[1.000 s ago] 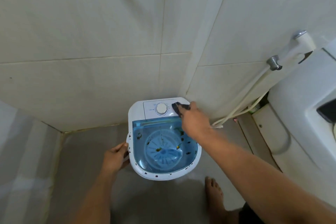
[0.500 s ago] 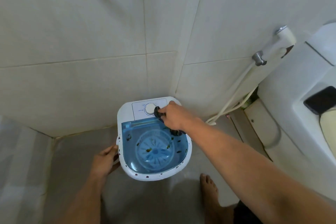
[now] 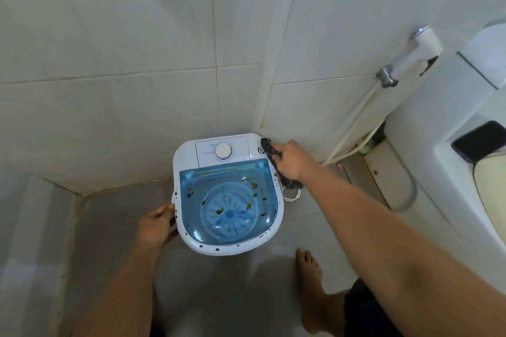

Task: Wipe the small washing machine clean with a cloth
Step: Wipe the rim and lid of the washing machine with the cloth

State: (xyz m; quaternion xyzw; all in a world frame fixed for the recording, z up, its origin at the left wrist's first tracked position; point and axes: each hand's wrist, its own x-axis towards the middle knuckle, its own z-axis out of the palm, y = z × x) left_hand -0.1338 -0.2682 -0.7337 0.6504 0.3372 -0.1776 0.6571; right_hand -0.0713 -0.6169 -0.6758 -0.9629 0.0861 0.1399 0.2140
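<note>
Gripping the dark cloth [image 3: 269, 151] in my right hand [image 3: 291, 159], I press it on the washing machine [image 3: 189, 156]'s far right corner; my left hand [image 3: 157, 223] clasps its near left rim.

The right hand [image 3: 291, 161] covers most of the dark cloth [image 3: 269, 151]. The small print by the dial [image 3: 223, 151] is too tiny to read. The phone [image 3: 482, 144] is cut off at the picture's edge.
</note>
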